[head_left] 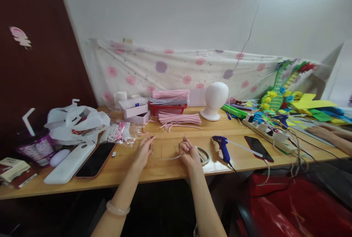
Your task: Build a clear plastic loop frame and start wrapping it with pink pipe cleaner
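Above the table's front half, my right hand (pixel 189 152) is closed, its fingers pinched on a thin white strip (pixel 173 157) that sticks out to the left. Fine, almost clear strands show near those fingertips. My left hand (pixel 143 152) is a short way to the left, fingers curled and thumb close to them; what they pinch is too thin to make out. Just right of my right hand, partly behind it, lies a pale loop-shaped roll (pixel 204 155). A blue glue gun (pixel 222 147) with a long white glue stick (pixel 244 148) rests farther right.
Behind are bundled pink stems (pixel 180 118), a red basket (pixel 169 109) and a white foam head (pixel 216 99). Phones (pixel 96 160), a power bank (pixel 70 163) and a purple cup (pixel 35 147) lie left. At right are a power strip (pixel 269 132), cables and another person's hand (pixel 321 132).
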`<state>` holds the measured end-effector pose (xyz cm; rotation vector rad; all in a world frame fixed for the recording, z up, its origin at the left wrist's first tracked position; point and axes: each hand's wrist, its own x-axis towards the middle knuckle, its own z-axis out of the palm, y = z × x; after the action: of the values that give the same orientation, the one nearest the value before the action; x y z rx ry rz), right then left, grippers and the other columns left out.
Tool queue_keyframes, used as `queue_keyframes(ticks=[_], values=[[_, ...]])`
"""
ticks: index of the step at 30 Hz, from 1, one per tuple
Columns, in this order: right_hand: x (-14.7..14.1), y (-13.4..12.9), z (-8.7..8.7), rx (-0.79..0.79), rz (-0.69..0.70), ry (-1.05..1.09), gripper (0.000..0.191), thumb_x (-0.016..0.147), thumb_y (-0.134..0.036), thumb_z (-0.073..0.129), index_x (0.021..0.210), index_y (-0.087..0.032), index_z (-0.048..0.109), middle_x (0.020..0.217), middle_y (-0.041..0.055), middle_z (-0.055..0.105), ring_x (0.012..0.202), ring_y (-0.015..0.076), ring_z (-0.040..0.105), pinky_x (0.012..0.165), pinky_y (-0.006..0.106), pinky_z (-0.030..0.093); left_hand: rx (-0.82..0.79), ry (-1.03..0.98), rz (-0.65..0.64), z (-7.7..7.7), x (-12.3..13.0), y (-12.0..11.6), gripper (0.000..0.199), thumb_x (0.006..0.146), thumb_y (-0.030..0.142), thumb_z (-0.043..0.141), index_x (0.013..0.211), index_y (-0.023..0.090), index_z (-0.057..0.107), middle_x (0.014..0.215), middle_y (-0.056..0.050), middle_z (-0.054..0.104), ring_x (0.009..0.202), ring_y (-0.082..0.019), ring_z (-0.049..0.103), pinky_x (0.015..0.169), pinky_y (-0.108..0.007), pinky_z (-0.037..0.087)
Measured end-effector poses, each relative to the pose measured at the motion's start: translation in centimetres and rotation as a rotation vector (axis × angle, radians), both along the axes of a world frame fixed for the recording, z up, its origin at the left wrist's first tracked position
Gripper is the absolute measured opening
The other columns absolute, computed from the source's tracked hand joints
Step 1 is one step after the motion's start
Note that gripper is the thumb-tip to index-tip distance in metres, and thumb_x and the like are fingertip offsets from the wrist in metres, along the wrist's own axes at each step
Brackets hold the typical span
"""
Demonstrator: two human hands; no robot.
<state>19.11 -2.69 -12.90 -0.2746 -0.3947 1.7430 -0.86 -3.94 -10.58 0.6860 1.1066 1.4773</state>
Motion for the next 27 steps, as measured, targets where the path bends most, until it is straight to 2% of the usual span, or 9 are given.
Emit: queue_keyframes(ticks=[4, 8, 12, 14, 17, 19, 20, 23, 27], values=[[0.0, 0.3, -0.6, -0.043, -0.049, -0.126, 0.028, 0.086, -0.005, 0.054, 0.068, -0.023, 0.042, 0.048, -0.011, 0.024, 0.039, 0.0081, 0.028, 0.041, 0.018, 0.033, 0.095, 0.18, 0.05, 0.6, -0.5, 0.5, 0.008, 0.079, 0.015, 0.068, 0.086, 0.02, 0.067, 0.108, -0.006, 0.068, 0.12, -0.019, 0.056, 0.095, -0.024, 0.045], [-0.2, 0.4, -1.4, -0.119, -0.126, -0.277, 0.017, 0.084, -0.013, 0.061, 0.072, -0.022, 0.052, 0.048, -0.0099, 0.036, 0.039, 0.0073, 0.034, 0.043, 0.02, 0.039, 0.208, 0.266, -0.075, 1.5, 0.5, 0.5, 0.022, 0.074, 0.023, 0.075, 0.095, 0.021, 0.069, 0.099, -0.005, 0.071, 0.106, -0.02, 0.062, 0.094, -0.027, 0.045], [-0.3, 0.1, -1.7, -0.173, -0.258, -0.464, 0.008, 0.08, -0.023, 0.067, 0.08, -0.022, 0.059, 0.054, -0.006, 0.05, 0.046, 0.0096, 0.047, 0.052, 0.025, 0.048, 0.275, 0.279, -0.133, 1.3, 1.8, 0.2, 0.027, 0.071, 0.026, 0.078, 0.095, 0.019, 0.069, 0.087, -0.002, 0.067, 0.091, -0.016, 0.061, 0.087, -0.025, 0.046], [-0.3, -0.5, -1.5, -0.178, -0.347, -0.561, 0.012, 0.079, -0.028, 0.069, 0.084, -0.022, 0.06, 0.063, -0.0018, 0.058, 0.056, 0.0136, 0.056, 0.061, 0.031, 0.051, 0.29, 0.274, -0.131, 0.8, 2.0, 0.2, 0.026, 0.07, 0.029, 0.078, 0.091, 0.018, 0.069, 0.083, -0.001, 0.064, 0.085, -0.014, 0.059, 0.083, -0.024, 0.045], [-0.4, -2.2, -0.4, -0.161, -0.515, -0.676, 0.027, 0.073, -0.03, 0.076, 0.094, -0.025, 0.06, 0.093, 0.006, 0.066, 0.094, 0.0228, 0.062, 0.083, 0.036, 0.05, 0.305, 0.268, -0.11, 0.2, 2.1, 0.2, 0.029, 0.067, 0.032, 0.08, 0.089, 0.018, 0.069, 0.078, 0.0, 0.061, 0.08, -0.013, 0.056, 0.08, -0.023, 0.044], [-0.9, -3.8, 0.7, -0.085, -0.669, -0.816, 0.037, 0.07, -0.031, 0.08, 0.101, -0.027, 0.061, 0.114, 0.0095, 0.063, 0.119, 0.0263, 0.051, 0.098, 0.038, 0.042, 0.311, 0.265, -0.089, -0.1, 2.2, 0.1, 0.03, 0.067, 0.036, 0.08, 0.088, 0.018, 0.069, 0.08, 0.0, 0.063, 0.082, -0.014, 0.057, 0.081, -0.024, 0.044], [-1.2, -4.6, 1.3, 0.019, -0.77, -0.988, 0.036, 0.074, -0.035, 0.078, 0.104, -0.025, 0.062, 0.118, 0.0115, 0.062, 0.124, 0.0285, 0.047, 0.102, 0.041, 0.038, 0.313, 0.262, -0.078, -0.2, 2.3, 0.1, 0.03, 0.068, 0.039, 0.079, 0.088, 0.019, 0.069, 0.082, -0.001, 0.065, 0.085, -0.015, 0.058, 0.082, -0.025, 0.044], [-2.8, -6.6, 2.7, 0.338, -0.854, -1.405, 0.03, 0.082, -0.044, 0.069, 0.103, -0.023, 0.064, 0.109, 0.0102, 0.065, 0.113, 0.0294, 0.054, 0.101, 0.046, 0.038, 0.315, 0.25, -0.039, -0.4, 2.7, -0.2, 0.033, 0.074, 0.049, 0.071, 0.087, 0.019, 0.069, 0.092, -0.005, 0.071, 0.096, -0.019, 0.061, 0.089, -0.029, 0.043], [-4.7, -7.5, 3.2, 0.459, -0.819, -1.478, 0.025, 0.085, -0.042, 0.067, 0.096, -0.02, 0.065, 0.094, 0.0072, 0.07, 0.093, 0.0243, 0.064, 0.087, 0.04, 0.047, 0.325, 0.241, -0.01, -0.7, 3.4, -0.3, 0.037, 0.073, 0.052, 0.07, 0.085, 0.017, 0.07, 0.093, -0.007, 0.073, 0.097, -0.022, 0.064, 0.091, -0.032, 0.044]])
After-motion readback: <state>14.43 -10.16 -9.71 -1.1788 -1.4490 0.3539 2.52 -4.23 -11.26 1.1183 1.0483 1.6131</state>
